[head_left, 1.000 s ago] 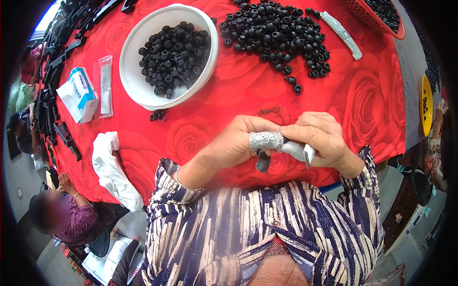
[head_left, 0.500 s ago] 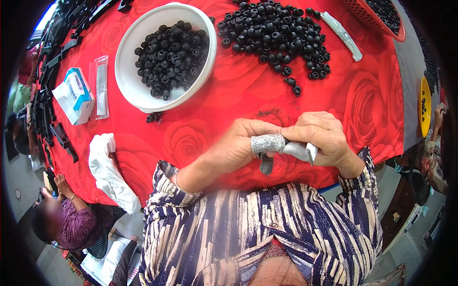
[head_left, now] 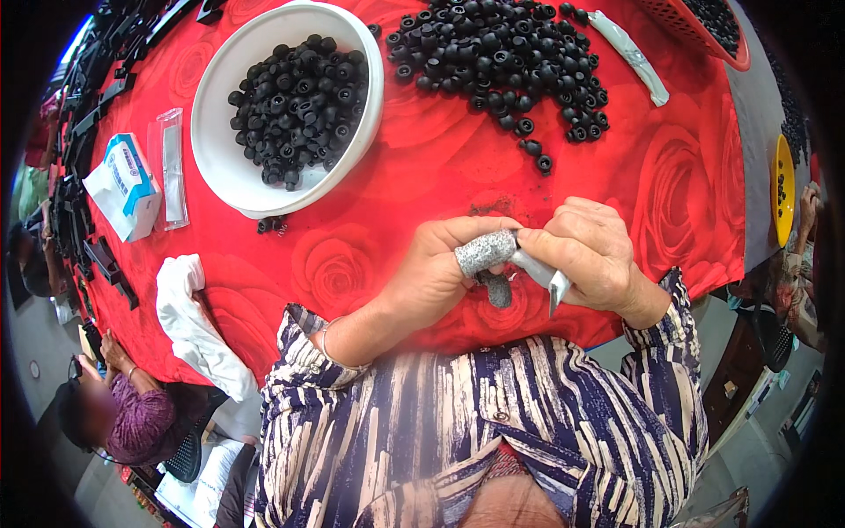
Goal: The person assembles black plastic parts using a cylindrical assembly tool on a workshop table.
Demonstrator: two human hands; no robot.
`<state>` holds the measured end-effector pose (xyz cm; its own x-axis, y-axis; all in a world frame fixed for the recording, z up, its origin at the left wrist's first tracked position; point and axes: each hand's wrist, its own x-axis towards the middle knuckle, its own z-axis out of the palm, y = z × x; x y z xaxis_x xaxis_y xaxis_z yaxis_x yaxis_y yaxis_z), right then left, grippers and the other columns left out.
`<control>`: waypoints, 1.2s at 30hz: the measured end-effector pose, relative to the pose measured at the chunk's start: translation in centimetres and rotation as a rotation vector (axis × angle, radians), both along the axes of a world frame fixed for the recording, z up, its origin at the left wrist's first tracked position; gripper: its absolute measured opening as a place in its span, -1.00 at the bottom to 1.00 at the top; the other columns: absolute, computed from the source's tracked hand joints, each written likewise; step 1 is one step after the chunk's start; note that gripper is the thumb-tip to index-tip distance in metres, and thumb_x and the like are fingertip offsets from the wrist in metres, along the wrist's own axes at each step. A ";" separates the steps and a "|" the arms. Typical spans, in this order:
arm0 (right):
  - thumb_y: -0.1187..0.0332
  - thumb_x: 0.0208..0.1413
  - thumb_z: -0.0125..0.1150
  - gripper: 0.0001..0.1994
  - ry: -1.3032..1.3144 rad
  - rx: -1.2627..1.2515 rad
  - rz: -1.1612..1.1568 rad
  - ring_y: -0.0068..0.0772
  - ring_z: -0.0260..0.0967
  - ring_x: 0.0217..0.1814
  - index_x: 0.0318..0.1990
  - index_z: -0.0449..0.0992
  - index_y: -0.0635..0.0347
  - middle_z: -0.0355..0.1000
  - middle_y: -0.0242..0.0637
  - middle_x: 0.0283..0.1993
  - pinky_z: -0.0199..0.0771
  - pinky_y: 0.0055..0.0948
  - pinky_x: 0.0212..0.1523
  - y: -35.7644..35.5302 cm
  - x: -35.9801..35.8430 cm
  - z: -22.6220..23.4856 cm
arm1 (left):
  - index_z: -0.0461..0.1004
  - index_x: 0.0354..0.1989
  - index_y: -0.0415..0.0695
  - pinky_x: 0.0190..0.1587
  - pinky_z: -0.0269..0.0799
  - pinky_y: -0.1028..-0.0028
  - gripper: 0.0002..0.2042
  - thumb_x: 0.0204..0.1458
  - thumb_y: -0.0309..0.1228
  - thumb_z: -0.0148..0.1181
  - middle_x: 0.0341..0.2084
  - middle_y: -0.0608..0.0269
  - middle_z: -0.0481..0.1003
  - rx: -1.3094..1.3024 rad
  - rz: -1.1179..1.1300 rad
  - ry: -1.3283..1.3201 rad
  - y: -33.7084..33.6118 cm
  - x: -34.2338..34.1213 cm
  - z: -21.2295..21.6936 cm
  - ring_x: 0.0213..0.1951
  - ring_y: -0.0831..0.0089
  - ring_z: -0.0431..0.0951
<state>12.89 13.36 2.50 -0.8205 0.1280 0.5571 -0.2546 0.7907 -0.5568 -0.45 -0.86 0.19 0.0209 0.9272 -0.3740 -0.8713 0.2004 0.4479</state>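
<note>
Your left hand (head_left: 433, 264) is curled, any piece in it hidden; your right hand (head_left: 591, 255) closes round the pale tool (head_left: 533, 268) between them, probably light and stiff, best gripped behind its flat end. Beyond, the white bowl (head_left: 373, 92) holds black caps (head_left: 299, 101), the red basket (head_left: 679, 28) small black pieces.

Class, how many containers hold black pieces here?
3: a white bowl at upper left, a red basket at upper right, a yellow dish at far right. Others may be hidden.
</note>
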 end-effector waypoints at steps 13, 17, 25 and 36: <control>0.49 -0.25 0.37 -0.72 -0.092 -0.068 -0.014 -0.42 0.29 -0.63 -0.31 0.45 0.31 0.30 -0.33 -0.57 0.26 -0.47 -0.63 0.0 0.3 0.2 | 0.45 -0.06 -0.30 -0.23 0.41 0.65 -0.75 0.08 -0.51 0.13 -0.30 0.28 0.51 -0.018 0.049 -0.021 -0.1 0.3 -0.2 -0.31 0.59 0.49; 0.42 -0.14 0.37 -0.59 -0.261 -0.460 -0.006 -0.48 0.31 -0.48 -0.11 0.36 0.29 0.33 -0.27 -0.39 0.31 -0.52 -0.51 0.9 0.4 1.4 | 0.47 -0.07 -0.27 -0.22 0.41 0.63 -0.76 0.09 -0.48 0.13 -0.31 0.30 0.52 0.019 0.022 0.103 -0.1 -0.3 0.1 -0.29 0.60 0.50; 0.44 0.00 0.16 -0.77 -0.423 -0.518 -0.032 -0.27 0.35 -0.42 -0.17 0.39 0.31 0.34 -0.18 -0.39 0.33 -0.41 -0.41 1.1 0.9 1.0 | 0.48 -0.07 -0.26 -0.24 0.40 0.61 -0.74 0.09 -0.43 0.16 -0.34 0.32 0.51 -0.026 -0.038 0.201 0.0 -0.6 0.6 -0.32 0.60 0.48; 0.47 0.04 0.14 -0.82 -0.396 -0.439 -0.035 -0.32 0.32 -0.46 -0.21 0.40 0.35 0.33 -0.21 -0.44 0.28 -0.45 -0.44 0.9 0.8 0.5 | 0.45 -0.03 -0.26 -0.23 0.40 0.60 -0.73 0.09 -0.46 0.13 -0.33 0.26 0.51 -0.003 -0.042 0.133 -0.2 -0.3 -0.2 -0.31 0.58 0.47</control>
<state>13.67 14.25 2.99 -0.9465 0.3075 0.0979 0.0613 0.4691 -0.8810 -0.76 -1.06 -0.02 0.0096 0.9255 -0.3785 -0.7952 0.2366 0.5583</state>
